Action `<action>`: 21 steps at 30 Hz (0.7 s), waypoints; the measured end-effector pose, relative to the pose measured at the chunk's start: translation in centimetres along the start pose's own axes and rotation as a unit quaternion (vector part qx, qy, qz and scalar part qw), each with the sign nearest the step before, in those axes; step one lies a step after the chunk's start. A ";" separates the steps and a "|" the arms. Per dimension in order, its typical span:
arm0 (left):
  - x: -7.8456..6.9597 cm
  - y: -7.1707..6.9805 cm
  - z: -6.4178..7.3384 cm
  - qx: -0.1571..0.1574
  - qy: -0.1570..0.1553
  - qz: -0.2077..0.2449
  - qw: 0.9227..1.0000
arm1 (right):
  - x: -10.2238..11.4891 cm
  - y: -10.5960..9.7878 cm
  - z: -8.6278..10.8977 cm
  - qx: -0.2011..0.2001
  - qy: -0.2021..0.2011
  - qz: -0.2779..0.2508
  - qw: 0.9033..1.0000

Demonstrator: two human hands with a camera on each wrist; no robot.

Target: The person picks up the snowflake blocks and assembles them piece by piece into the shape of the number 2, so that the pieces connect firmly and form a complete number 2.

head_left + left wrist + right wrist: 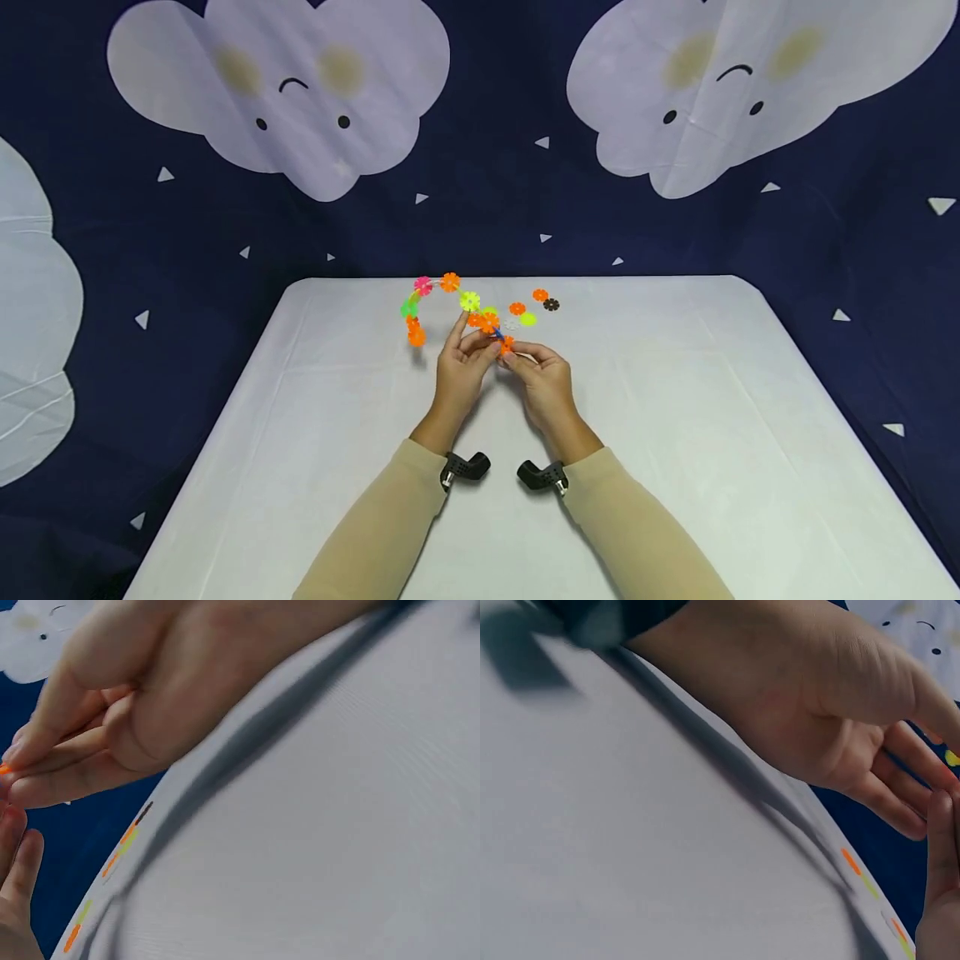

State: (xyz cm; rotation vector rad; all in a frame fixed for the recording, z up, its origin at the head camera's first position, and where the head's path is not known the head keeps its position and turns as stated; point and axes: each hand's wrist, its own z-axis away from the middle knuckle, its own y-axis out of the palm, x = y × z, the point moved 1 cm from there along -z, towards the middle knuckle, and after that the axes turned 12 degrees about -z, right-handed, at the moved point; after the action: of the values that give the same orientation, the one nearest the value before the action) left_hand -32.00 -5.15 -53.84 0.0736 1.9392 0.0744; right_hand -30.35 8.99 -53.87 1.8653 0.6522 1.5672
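A curved chain of interlocking flower-shaped plastic discs [469, 301] arches up and left from my hands, in orange, green, pink and yellow. My left hand [459, 375] pinches the chain's near end between thumb and fingers, beside a blue disc [498, 333] seen edge-on. In the left wrist view a bit of orange disc [6, 770] shows at its thumb tip. My right hand [547, 387] pinches an orange disc [507, 343] against that blue one, the fingertips of both hands close together. The right wrist view cuts off the pinched disc at its edge.
Past my hands, loose discs lie near the far edge of the white table [675, 417]: orange [540, 295], black [551, 305], yellow [528, 319] and a clear one [512, 324] among them. A dark blue cloth with clouds [510, 208] hangs behind the table.
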 end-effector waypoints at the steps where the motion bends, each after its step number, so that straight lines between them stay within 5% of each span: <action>1: -0.1 0.1 0.1 0.010 0.016 -0.011 1.000 | 0.0 0.1 0.0 -0.002 -0.002 -0.002 1.000; 7: -0.4 0.8 0.5 0.032 0.103 -0.082 0.991 | -0.4 0.5 0.4 -0.005 0.009 -0.017 1.000; 10: -1.8 0.9 0.8 0.033 0.138 -0.099 0.985 | -0.5 0.7 0.6 -0.007 0.012 -0.025 1.000; 14: -3.5 1.1 1.2 0.032 0.192 -0.140 0.971 | -0.6 0.8 0.7 -0.014 0.012 -0.031 0.999; 21: -4.0 1.4 1.1 -0.003 0.251 -0.195 0.948 | -0.7 1.0 0.9 -0.006 0.022 -0.044 0.999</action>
State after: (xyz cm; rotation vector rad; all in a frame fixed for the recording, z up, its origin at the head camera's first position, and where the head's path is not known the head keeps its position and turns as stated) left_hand -29.55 -4.09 -50.40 -0.3664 2.4243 -0.1826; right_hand -29.58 7.70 -53.71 1.7742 0.7314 1.5559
